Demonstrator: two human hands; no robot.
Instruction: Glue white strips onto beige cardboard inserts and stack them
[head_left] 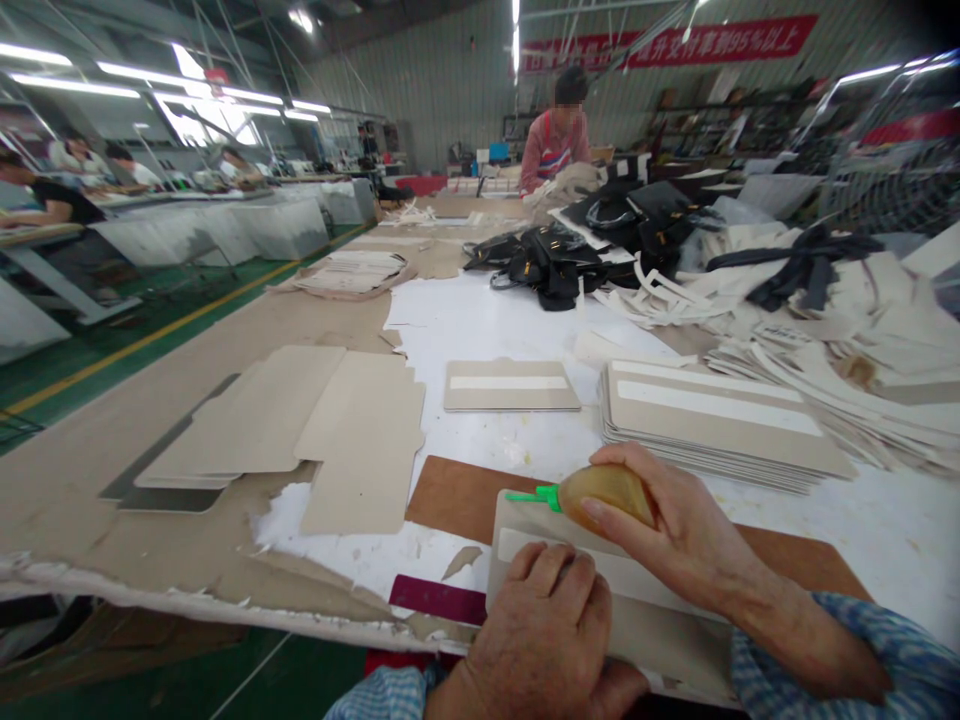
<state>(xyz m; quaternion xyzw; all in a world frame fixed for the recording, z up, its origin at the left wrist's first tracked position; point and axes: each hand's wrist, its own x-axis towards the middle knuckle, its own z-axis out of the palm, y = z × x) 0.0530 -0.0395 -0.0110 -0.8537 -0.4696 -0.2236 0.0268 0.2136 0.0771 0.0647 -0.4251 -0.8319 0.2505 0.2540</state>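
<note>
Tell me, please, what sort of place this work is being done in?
Most likely a factory floor where bags are assembled. Stacks of cut board panels cover the long worktable, finished black bags are piled further along, and other people work at benches under strip lights.

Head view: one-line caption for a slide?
Right hand holds glue bottle over beige card; left hand presses it.

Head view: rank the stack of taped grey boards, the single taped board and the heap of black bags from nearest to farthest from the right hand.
From the right hand, which holds a glue bottle:
1. Stack of taped grey boards, just beyond it, right of centre.
2. Single taped board, beyond and to the left.
3. Heap of black bags, far up the table.
</note>
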